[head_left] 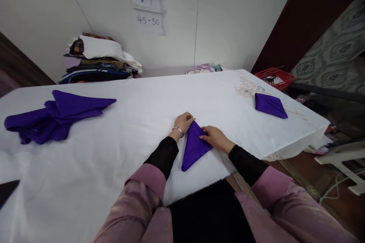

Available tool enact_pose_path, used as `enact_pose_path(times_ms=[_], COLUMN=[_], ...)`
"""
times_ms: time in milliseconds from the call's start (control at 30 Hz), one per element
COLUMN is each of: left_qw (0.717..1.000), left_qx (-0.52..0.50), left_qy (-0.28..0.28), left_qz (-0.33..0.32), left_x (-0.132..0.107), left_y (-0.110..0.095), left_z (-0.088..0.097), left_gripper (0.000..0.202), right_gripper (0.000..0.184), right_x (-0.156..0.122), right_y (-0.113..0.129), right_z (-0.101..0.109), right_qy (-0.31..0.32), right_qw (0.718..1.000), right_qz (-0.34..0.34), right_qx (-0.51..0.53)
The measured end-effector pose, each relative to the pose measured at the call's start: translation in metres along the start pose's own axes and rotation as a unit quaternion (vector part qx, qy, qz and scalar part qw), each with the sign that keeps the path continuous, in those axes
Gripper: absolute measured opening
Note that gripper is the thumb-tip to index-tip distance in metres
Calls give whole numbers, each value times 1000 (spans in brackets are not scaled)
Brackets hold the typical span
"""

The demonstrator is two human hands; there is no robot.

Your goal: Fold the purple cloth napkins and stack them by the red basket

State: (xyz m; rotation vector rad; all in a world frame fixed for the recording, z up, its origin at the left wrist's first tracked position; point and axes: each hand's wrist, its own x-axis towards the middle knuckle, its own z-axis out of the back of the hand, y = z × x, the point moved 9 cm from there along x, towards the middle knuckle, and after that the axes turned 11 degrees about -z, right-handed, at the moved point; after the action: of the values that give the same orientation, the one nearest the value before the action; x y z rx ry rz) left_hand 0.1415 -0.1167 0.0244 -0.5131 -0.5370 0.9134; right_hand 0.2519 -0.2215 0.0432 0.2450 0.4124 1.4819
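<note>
A purple cloth napkin (194,146), folded into a triangle, lies on the white tablecloth (148,102) in front of me. My left hand (184,122), with a bracelet at the wrist, pinches its far corner. At its right side, the thumb and fingers of my right hand (216,136) grip the edge. Farther right rests another folded purple napkin (270,105), a compact flat shape. Over on the left sits a loose, crumpled heap of purple napkins (57,117); I cannot tell how many it holds.
A stack of folded clothes (99,59) stands against the wall at the back left. Small pale cloths (202,68) lie behind the table's far edge. Past the right corner is a red basket (275,79). A white plastic stool (345,163) stands on the floor at right.
</note>
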Motion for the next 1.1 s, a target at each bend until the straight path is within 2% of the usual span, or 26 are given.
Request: enact_pose_path(times_ms=[233,433,533,667,900,1100], left_qw=[999,985,981,981,987,996], left_qx=[25,147,165,157,123,63], left_qy=[9,44,61,71,75,47], left_qz=[-26,-74,-82,-87,-67,-41], left_x=[4,3,4,3,-4,-9], left_y=[-7,-23,-25,-25,-19,-12], left_z=[-2,1,0,-1,2,12], left_gripper=[15,17,17,16,16,18], right_gripper=[24,23,24,26,11,8], right_x=[0,0,1,6,13,11], right_y=[0,0,-3,-8,-13,-19], right_z=[-2,-1,-1,-2,-7,-2], right_qy=[4,5,11,25,43,51], right_qw=[1000,1000,1000,998,997,987], right_qz=[6,-4,-26,-52,-53,-60], right_qx=[-8,4,8,14,31,140])
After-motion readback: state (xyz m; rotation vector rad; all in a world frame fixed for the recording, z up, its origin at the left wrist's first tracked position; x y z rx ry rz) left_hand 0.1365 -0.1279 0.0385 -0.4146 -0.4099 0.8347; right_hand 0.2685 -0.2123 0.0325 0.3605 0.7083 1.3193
